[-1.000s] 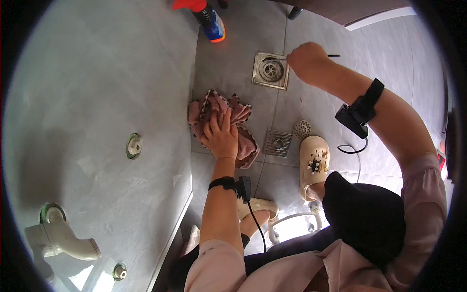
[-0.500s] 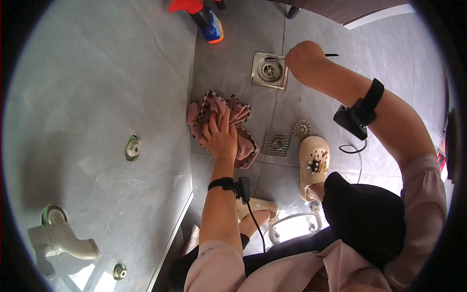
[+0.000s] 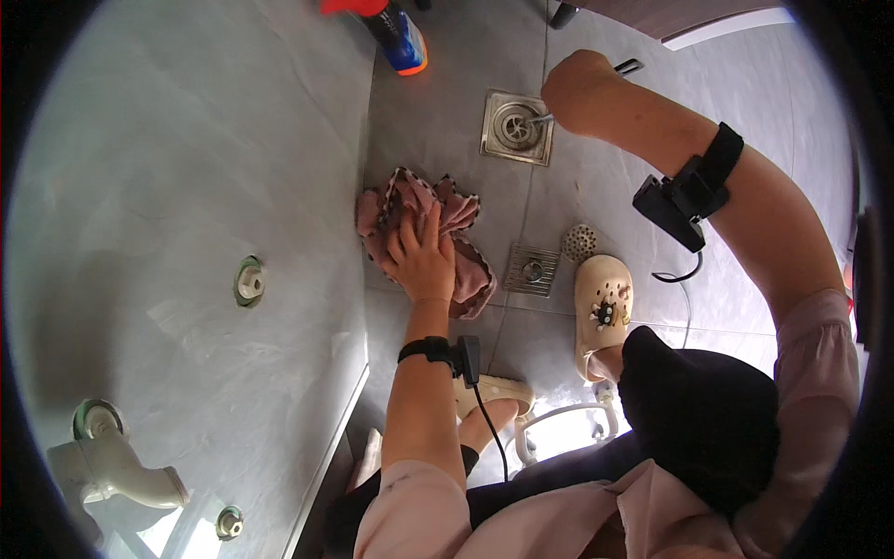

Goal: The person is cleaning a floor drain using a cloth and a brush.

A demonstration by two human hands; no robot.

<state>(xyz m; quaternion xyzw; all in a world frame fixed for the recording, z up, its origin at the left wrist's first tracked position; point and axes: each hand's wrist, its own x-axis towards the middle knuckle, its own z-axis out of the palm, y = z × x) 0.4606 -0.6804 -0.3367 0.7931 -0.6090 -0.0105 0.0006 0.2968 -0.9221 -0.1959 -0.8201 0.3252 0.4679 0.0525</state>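
Observation:
A square metal floor drain [image 3: 512, 158] lies open in the grey tiles, its round inner fitting showing. My right hand [image 3: 577, 93] is closed round a slim tool [image 3: 631, 67]; the dark looped end sticks out behind the hand, and the thin grey end reaches into the drain. My fist hides the tool's middle. Against the wall, a crumpled pink cloth [image 3: 473, 284] with a checked edge lies on the floor. Spread flat on top of it is my left hand [image 3: 424, 265]. The slotted drain cover [image 3: 533, 270] and a round perforated strainer [image 3: 579, 243] lie on the tiles nearer to me.
A blue spray bottle [image 3: 402, 45] with a red head stands by the wall at the far left. My cream clog [image 3: 603, 312] is beside the strainer. Pipe fittings and a white elbow pipe [image 3: 121, 470] jut from the left wall. A dark cabinet [image 3: 670, 14] edges the far side.
My right hand has tilted and risen slightly toward the far side. The tool has turned, its looped end now farther away and its tip lower in the drain. My left hand stays on the cloth.

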